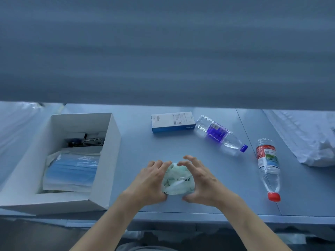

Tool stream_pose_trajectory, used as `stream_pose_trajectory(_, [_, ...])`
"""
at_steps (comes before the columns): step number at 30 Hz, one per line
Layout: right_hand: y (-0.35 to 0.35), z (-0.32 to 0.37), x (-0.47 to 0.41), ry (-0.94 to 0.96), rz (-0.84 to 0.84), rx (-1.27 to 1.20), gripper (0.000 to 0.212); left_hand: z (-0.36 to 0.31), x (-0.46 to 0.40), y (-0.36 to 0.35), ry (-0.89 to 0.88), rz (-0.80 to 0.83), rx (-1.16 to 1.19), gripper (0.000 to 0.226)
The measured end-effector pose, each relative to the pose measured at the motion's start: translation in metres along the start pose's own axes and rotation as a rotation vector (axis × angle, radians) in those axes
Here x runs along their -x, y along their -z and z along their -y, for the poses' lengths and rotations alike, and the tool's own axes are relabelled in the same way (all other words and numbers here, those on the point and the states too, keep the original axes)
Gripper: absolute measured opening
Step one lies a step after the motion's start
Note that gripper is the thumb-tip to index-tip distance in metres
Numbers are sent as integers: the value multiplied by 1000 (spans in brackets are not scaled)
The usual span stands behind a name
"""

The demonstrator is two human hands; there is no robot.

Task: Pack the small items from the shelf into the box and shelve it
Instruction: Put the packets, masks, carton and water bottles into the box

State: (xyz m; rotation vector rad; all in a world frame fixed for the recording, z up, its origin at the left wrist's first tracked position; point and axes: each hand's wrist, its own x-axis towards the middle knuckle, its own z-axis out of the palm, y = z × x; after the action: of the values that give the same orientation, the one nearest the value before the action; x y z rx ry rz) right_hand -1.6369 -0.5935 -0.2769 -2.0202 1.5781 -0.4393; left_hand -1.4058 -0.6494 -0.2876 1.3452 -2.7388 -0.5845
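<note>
- Your left hand (151,180) and right hand (200,182) both hold a small soft packet (176,182) between them, low over the shelf surface (136,138), front centre.
- Left hand: fingers curled round the packet's left side, thumb tucked under the near edge.
- Right hand: thumb at the near right corner, fingers arched and spread over the top; the fingertips look barely on the wrap, so I cannot tell how firm the grip is.
- Packet is pale green and white with dark print, crinkled plastic wrap.
- White box (72,160) sits open on the left, just beside your left forearm but apart from it.
- Inside the box: a pack of blue face masks (70,171) in clear wrap at the near side, and a metal carabiner (93,141) with dark small bits at the far side, too small to name.
- Still out on the shelf: a white and blue carton (173,122) lying flat, far centre.
- Purple-label bottle (220,135) lies on its side just right of the carton, blue cap toward you.
- Red-label bottle (268,167) lies on its side further right, red cap toward you, body looks dented.
- White plastic bag (308,138) at the far right edge.
</note>
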Motion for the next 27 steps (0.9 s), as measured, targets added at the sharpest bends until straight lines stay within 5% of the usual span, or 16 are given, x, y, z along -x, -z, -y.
stream_pose_trajectory(5, [0, 17, -4, -84, -90, -58, 81, 2, 10, 26, -100, -95, 5, 94])
stream_pose_trajectory(11, [27, 63, -15, -81, -121, -78, 118, 13, 34, 84, -163, -213, 72, 81])
stream_pose_trajectory(17, [39, 135, -43, 1, -58, -21, 102, 59, 79, 147, -191, -319, 132, 76])
stream_pose_trajectory(27, [-21, 255, -128, 284, 1, 132, 77, 184, 168, 180, 15, -356, 66, 67])
